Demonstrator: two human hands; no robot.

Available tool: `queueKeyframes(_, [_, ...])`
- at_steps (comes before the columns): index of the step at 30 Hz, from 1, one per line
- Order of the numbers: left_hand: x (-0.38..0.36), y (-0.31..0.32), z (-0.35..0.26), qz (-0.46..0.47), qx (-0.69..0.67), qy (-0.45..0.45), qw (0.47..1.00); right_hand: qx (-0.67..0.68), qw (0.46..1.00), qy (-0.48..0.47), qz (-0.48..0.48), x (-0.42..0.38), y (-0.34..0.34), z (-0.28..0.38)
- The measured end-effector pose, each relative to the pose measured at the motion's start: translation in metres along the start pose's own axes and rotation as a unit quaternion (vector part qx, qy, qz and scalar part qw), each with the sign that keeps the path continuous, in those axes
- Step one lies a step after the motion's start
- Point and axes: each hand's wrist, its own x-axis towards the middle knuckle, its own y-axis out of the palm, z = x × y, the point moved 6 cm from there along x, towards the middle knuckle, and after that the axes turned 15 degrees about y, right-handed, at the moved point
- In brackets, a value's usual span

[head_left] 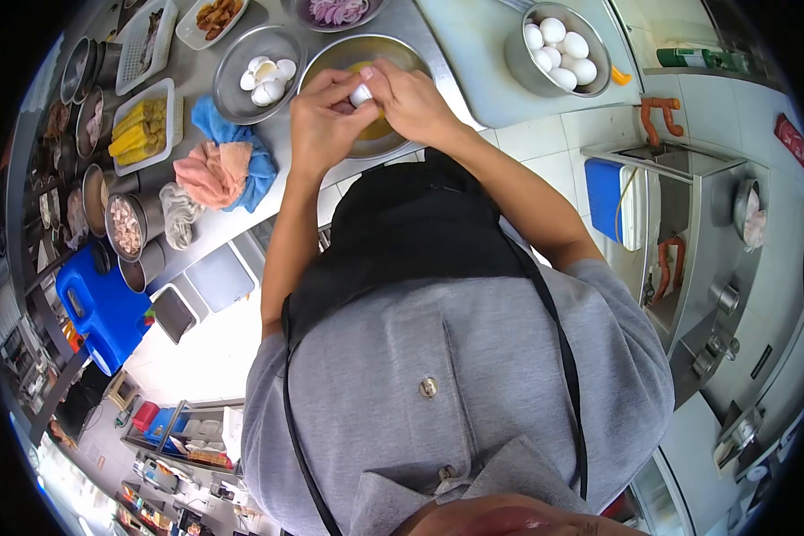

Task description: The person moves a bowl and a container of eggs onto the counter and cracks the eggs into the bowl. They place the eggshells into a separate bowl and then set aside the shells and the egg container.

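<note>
Right now, the egg (360, 95) sits between the two hands, over the metal bowl (411, 55). Only a small part of it shows: white, smooth and rounded, with the fingers covering the rest. Whether its shell is cracked is hidden. The left hand (323, 125) has its fingers curled around the egg from one side, and the right hand (409, 103) closes on it from the other. Their fingertips meet at the top, so the grip is together, clamped on the egg.

Below the grip, the bowl holds yellow liquid (373, 132), partly blocked from sight by the hands. Just left of the grip, a second metal bowl (230, 85) holds white eggshells (266, 82), some open and hollow. Lower left of the grip lie a blue cloth (257, 179) and a peach cloth (213, 172), touching each other; beyond them is a white basket (180, 109) of yellow food (140, 131). Well to the right of the grip, a metal pot (520, 64) stands on a pale board (473, 89), with whole white eggs (576, 46) heaped inside. Past the grip, near the bowl's far rim, is a dish (305, 12) of sliced purple onion (338, 10).
</note>
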Motion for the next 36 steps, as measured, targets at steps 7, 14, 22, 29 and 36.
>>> queueKeyframes(7, [0.008, -0.013, -0.006, 0.071, 0.018, 0.069, 0.995, -0.185, 0.974, -0.128, -0.036, 0.009, -0.011, 0.01])
queueKeyframes(14, [0.022, -0.016, -0.016, 0.088, 0.036, 0.133, 0.987, -0.144, 0.977, -0.14, -0.07, 0.014, -0.012, 0.025])
queueKeyframes(22, [0.007, -0.073, 0.034, -0.033, -0.006, -0.021, 0.999, -0.139, 0.961, -0.007, -0.238, 0.011, -0.144, -0.023])
queueKeyframes(29, [-0.001, -0.126, 0.058, -0.128, 0.25, -0.048, 0.958, -0.306, 0.92, 0.117, -0.215, 0.015, -0.2, -0.072])
queueKeyframes(36, [-0.002, -0.115, 0.05, -0.16, 0.197, -0.084, 0.963, -0.232, 0.94, 0.162, -0.191, 0.005, -0.202, -0.051])
